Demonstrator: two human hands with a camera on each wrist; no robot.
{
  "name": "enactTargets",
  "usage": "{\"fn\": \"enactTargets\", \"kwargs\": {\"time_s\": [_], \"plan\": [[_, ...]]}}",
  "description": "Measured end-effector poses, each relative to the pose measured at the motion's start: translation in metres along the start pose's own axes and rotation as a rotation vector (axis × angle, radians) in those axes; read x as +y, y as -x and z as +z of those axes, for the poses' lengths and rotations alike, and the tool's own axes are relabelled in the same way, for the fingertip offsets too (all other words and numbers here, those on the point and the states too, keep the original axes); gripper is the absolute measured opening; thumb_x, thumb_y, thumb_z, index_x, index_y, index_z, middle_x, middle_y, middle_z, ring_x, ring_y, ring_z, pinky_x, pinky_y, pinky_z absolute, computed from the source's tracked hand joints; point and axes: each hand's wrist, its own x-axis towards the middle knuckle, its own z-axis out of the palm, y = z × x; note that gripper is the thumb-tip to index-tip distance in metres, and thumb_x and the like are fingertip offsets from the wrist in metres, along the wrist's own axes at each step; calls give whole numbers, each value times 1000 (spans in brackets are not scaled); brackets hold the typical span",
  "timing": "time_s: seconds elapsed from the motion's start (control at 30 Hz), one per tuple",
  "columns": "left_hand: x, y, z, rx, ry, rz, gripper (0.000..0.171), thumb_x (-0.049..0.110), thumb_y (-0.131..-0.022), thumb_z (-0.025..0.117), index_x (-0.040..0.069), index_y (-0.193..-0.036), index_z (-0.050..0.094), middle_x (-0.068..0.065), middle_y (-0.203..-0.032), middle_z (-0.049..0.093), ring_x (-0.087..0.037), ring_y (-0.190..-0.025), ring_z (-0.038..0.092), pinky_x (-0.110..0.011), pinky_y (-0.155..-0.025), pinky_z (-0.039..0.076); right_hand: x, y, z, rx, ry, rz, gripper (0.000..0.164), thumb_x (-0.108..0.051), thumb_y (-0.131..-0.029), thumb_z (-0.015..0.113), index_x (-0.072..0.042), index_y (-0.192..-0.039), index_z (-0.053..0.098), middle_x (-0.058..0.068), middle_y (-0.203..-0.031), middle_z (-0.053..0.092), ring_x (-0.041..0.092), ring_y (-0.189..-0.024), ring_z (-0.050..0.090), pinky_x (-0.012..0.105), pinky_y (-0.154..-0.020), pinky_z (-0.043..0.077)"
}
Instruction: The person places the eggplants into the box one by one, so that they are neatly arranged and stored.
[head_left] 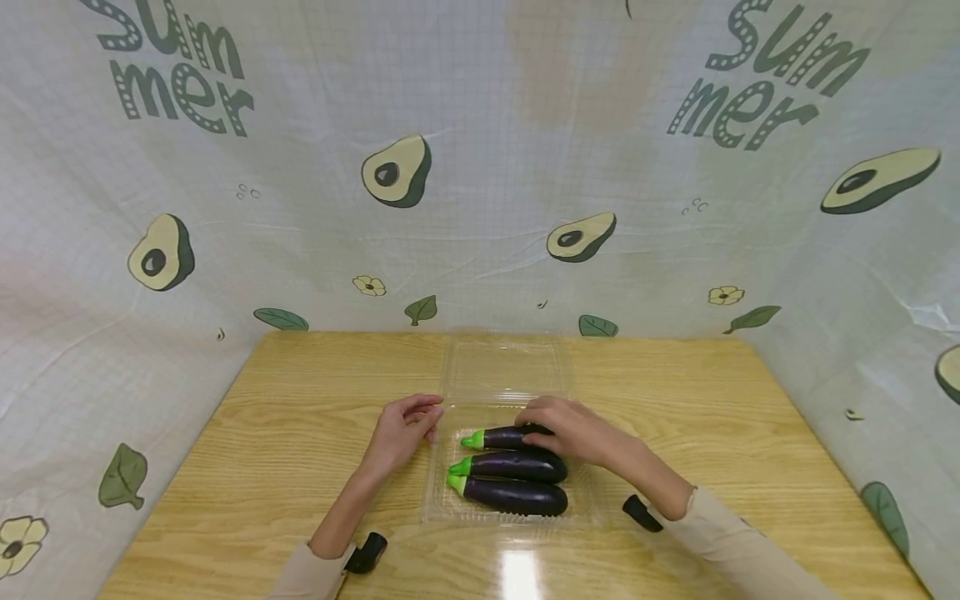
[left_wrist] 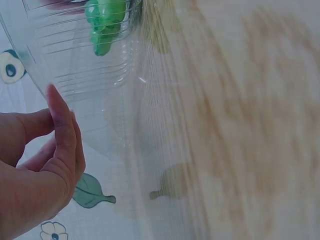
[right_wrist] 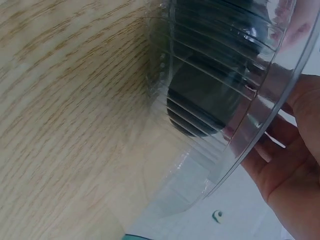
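Note:
Three dark purple eggplants with green stems lie side by side in a clear plastic clamshell container (head_left: 438,500). My right hand (head_left: 572,429) reaches over the right wall and grips the farthest eggplant (head_left: 501,437) by its thick end, fingers on the far side and thumb on the near side. Just in front of it lie the middle eggplant (head_left: 517,466) and the nearest eggplant (head_left: 517,497), all stems pointing left. My left hand (head_left: 405,429) is at the container's left rim, its fingers fairly straight and fingertips right at the edge in the left wrist view, with no eggplant held.
The container's lid (head_left: 506,367) is folded back flat on the wooden table (head_left: 300,417). A white curtain (head_left: 480,167) printed with avocados and leaves hangs behind the table and along both sides. Black wrist devices (head_left: 367,553) sit on both forearms.

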Motion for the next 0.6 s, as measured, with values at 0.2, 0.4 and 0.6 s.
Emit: {"fn": "enactTargets", "kwargs": {"time_s": [0.2, 0.4, 0.6], "plan": [[-1, -1, 0, -3, 3, 0, 27, 4, -100, 67, -9, -123, 68, -25, -103, 68, -19, -65, 65, -29, -62, 57, 4, 6, -2, 25, -19, 28, 16, -12, -98, 72, -5, -112, 75, 5, -108, 72, 20, -99, 68, 36, -82, 59], [-1, -2, 0, -6, 14, -18, 29, 8, -101, 67, -8, -125, 67, -24, -104, 68, -19, -69, 66, -29, -63, 58, 11, 16, -6, 137, -58, 67, 16, -9, -98, 72, -3, -113, 74, 6, -107, 72, 20, -95, 69, 35, -79, 59], [1, -6, -1, 15, 6, -46, 37, 13, -103, 66, -10, -131, 61, -23, -105, 68, -25, -81, 69, -35, -71, 61, 22, 25, -6, 323, -114, 122, 17, -3, -94, 74, -2, -112, 74, 9, -106, 73, 23, -97, 68, 43, -81, 60]]}}
